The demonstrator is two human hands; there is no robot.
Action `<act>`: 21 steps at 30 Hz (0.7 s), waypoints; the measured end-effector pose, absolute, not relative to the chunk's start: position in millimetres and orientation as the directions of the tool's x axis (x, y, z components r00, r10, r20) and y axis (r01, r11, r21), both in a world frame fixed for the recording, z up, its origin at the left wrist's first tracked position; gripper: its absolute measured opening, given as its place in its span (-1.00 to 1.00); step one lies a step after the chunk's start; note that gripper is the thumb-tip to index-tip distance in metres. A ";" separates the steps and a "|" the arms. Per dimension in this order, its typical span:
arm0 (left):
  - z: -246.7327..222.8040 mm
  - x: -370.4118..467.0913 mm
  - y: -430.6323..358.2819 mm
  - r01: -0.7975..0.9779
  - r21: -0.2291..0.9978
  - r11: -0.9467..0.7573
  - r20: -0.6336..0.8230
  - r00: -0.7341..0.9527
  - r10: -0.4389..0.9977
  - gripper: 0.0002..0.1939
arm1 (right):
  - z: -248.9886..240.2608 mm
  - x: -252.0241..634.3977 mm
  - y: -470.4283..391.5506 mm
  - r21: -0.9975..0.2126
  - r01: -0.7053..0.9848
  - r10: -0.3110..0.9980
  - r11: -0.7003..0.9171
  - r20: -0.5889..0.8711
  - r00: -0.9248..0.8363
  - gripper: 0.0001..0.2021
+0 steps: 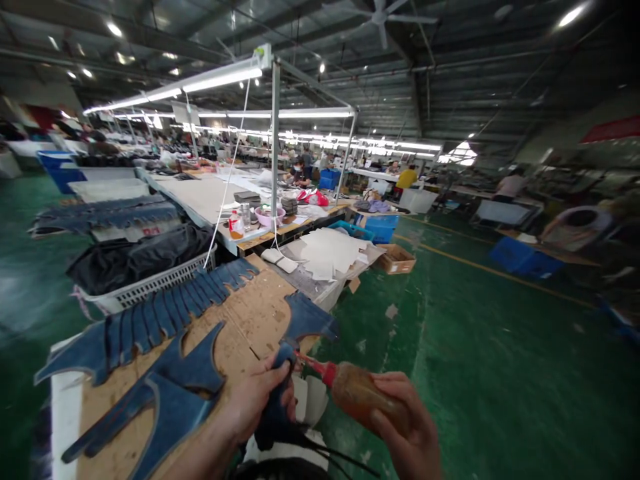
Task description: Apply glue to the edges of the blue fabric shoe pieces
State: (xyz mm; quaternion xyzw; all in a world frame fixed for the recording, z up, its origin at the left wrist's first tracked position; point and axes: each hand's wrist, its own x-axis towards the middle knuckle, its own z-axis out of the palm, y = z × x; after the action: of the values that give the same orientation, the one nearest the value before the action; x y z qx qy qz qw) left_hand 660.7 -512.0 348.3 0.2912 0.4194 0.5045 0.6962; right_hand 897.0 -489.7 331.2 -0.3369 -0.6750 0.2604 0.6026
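Note:
My left hand (pixel 265 387) is closed on a blue leather piece (pixel 285 357), its thumb lying along the near side. In my right hand (pixel 407 420) is a squeeze bottle (pixel 367 397) of amber-brown liquid, tilted toward the left. Its red nozzle (pixel 317 365) points at the upper end of the held piece; whether the tip touches it I cannot tell. Another blue leather piece (pixel 309 315) lies just beyond, over the board's right edge. Larger cut blue pieces (pixel 175 407) rest on the brown board (pixel 245 313) at the left, beside a row of overlapping blue strips (pixel 165 313).
Beyond the board, a table holds white sheets (pixel 330 250). A basket (pixel 165 287) with black material stands at the left. A cardboard box (pixel 396 259) sits on the green floor (pixel 465 353). Farther back are a red-labelled bottle (pixel 235 225), a pink bowl (pixel 269 215) and several people at tables.

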 end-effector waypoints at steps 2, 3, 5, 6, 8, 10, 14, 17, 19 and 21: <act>348.1 651.3 -513.0 -0.452 0.828 0.331 -0.309 0.125 0.943 -0.57 | 329.5 887.3 -488.3 -0.735 0.175 0.753 0.655 0.654 -0.074 -0.84; 347.7 646.7 -513.5 -0.450 0.828 0.335 -0.319 0.113 0.941 -0.56 | 328.5 883.2 -487.8 -0.725 0.198 0.748 0.659 0.660 -0.074 -0.84; 346.2 638.1 -514.3 -0.448 0.828 0.336 -0.332 0.089 0.939 -0.55 | 327.3 876.2 -487.2 -0.710 0.235 0.738 0.664 0.672 -0.057 -0.84; 345.2 634.2 -514.6 -0.449 0.829 0.333 -0.332 0.082 0.940 -0.55 | 327.6 873.1 -487.1 -0.704 0.239 0.732 0.669 0.679 -0.047 -0.84; 343.2 627.4 -514.5 -0.451 0.830 0.328 -0.328 0.082 0.941 -0.55 | 330.0 866.7 -486.7 -0.694 0.218 0.719 0.686 0.693 -0.055 -0.85; 340.8 622.0 -513.8 -0.453 0.828 0.331 -0.325 0.094 0.941 -0.55 | 333.5 859.2 -485.4 -0.668 0.197 0.693 0.718 0.712 -0.114 -0.85; 336.2 614.2 -512.2 -0.457 0.826 0.330 -0.322 0.099 0.942 -0.53 | 337.1 843.6 -479.6 -0.616 0.240 0.659 0.750 0.729 -0.187 -0.84; 333.9 610.4 -512.3 -0.440 0.833 0.335 -0.331 0.088 0.939 -0.51 | 337.1 837.6 -476.5 -0.626 0.288 0.677 0.724 0.725 -0.125 -0.85; 333.4 609.2 -512.3 -0.427 0.838 0.340 -0.335 0.089 0.938 -0.50 | 338.1 836.8 -476.4 -0.634 0.268 0.677 0.725 0.727 -0.111 -0.86; 333.7 609.4 -512.0 -0.419 0.840 0.345 -0.337 0.095 0.937 -0.51 | 339.4 836.4 -477.1 -0.635 0.225 0.669 0.739 0.730 -0.137 -0.87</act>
State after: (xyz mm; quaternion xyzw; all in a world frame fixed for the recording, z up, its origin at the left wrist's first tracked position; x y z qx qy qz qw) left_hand 609.4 -512.0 333.7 0.2850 0.4542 0.4964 0.6827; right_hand 836.4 -477.1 339.4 -0.3065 -0.7293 0.1911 0.5810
